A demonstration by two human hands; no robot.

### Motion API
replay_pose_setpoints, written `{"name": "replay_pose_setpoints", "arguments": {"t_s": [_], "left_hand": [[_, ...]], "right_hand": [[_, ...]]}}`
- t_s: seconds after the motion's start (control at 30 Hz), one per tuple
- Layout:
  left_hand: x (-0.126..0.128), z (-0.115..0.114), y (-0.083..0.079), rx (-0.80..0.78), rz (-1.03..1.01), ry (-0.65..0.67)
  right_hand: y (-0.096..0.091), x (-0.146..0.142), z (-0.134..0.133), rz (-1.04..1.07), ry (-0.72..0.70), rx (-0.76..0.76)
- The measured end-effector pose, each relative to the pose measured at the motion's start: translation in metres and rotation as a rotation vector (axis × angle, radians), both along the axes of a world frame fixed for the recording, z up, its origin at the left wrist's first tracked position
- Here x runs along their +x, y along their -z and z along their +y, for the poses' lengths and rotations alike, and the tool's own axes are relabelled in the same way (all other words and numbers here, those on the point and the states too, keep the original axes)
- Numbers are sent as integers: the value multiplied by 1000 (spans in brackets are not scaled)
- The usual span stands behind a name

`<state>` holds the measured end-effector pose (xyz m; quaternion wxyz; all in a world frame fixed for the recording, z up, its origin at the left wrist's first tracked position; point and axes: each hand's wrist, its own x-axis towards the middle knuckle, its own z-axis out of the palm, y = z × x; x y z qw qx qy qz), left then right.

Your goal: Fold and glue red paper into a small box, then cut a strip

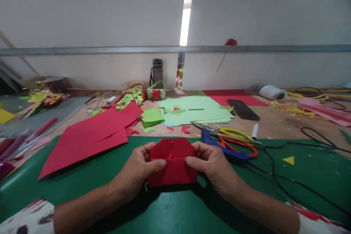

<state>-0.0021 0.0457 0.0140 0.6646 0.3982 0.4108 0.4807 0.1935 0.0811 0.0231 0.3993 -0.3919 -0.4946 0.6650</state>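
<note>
A small red folded paper pouch (172, 172), shaped like an envelope with its flap standing up, is held between both hands above the green mat (164, 212). My left hand (139, 168) pinches its left edge, thumb on the front and fingers behind. On the opposite side, my right hand (211, 161) grips the right edge the same way, the thumb lying on the front near the flap. The fingers behind the paper are partly hidden. Just past my right hand lie a blue-handled glue gun (219, 144) and scissors with red and yellow handles (241, 142).
Large red paper sheets (95, 135) lie on the left. Pale green sheets (192, 108) are at the middle back, beside a black phone (242, 109). A small green paper bag with a red bow (156, 94) stands before a dark bottle (157, 71). Black cables (274, 172) run along the right.
</note>
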Motion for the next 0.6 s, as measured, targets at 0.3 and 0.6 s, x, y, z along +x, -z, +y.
{"name": "replay_pose_setpoints", "arguments": {"t_s": [0.3,0.6], "left_hand": [[5,-3,-1,-110,103,-24],[0,-4,-1,-98,39,107]], "right_hand": [[2,-6,-5,-28,-44,-48],[2,-6,-5,-46,-40,-11]]}}
